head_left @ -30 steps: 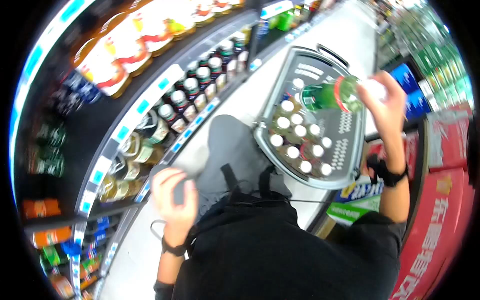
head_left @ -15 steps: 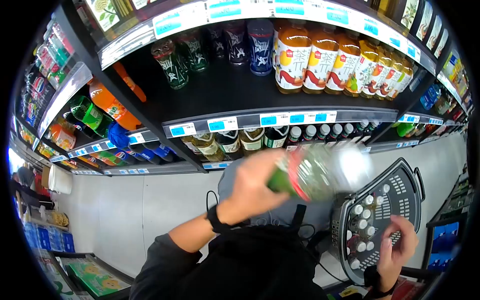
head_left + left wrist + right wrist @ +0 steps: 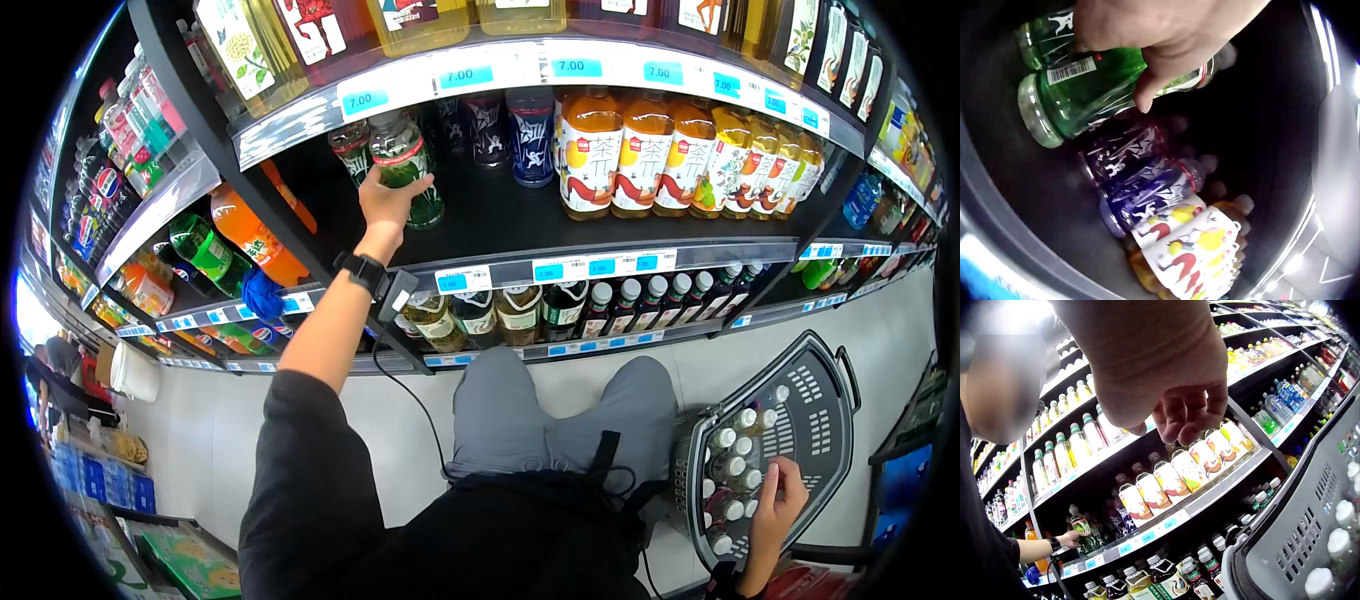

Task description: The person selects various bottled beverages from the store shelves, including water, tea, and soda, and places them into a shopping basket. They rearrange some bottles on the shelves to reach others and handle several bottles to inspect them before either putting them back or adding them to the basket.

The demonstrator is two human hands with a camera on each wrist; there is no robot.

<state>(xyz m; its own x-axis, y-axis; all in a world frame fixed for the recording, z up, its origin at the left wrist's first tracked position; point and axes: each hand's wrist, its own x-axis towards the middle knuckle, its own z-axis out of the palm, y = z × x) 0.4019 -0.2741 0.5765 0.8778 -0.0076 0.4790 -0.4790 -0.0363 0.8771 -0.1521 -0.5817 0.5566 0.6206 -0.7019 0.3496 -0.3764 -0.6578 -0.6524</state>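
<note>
In the head view my left hand [image 3: 388, 205] grips a green bottle [image 3: 400, 150] with a clear upper part, upright on the black middle shelf. In the left wrist view the thumb of this left hand [image 3: 1166, 31] lies along the side of the green bottle [image 3: 1079, 103], whose base is on the shelf. Beside it stand another green bottle [image 3: 350, 150] and dark purple and blue bottles [image 3: 530, 140]. My right hand [image 3: 780, 505] holds nothing, its fingers loosely bent, above the edge of a grey basket [image 3: 835, 440] of white-capped bottles [image 3: 735, 465].
To the right along the middle shelf runs a row of tea bottles [image 3: 635, 155]. Dark bottles [image 3: 650, 300] fill the shelf below. A price-tag rail [image 3: 600, 265] edges the middle shelf. Orange bottles [image 3: 255, 235] lie left of the shelf post. A cable [image 3: 420, 400] hangs from my left wrist.
The green bottle was in my right hand over the basket, then in my left hand before my body; now my left hand has it on the shelf. My right hand is empty.
</note>
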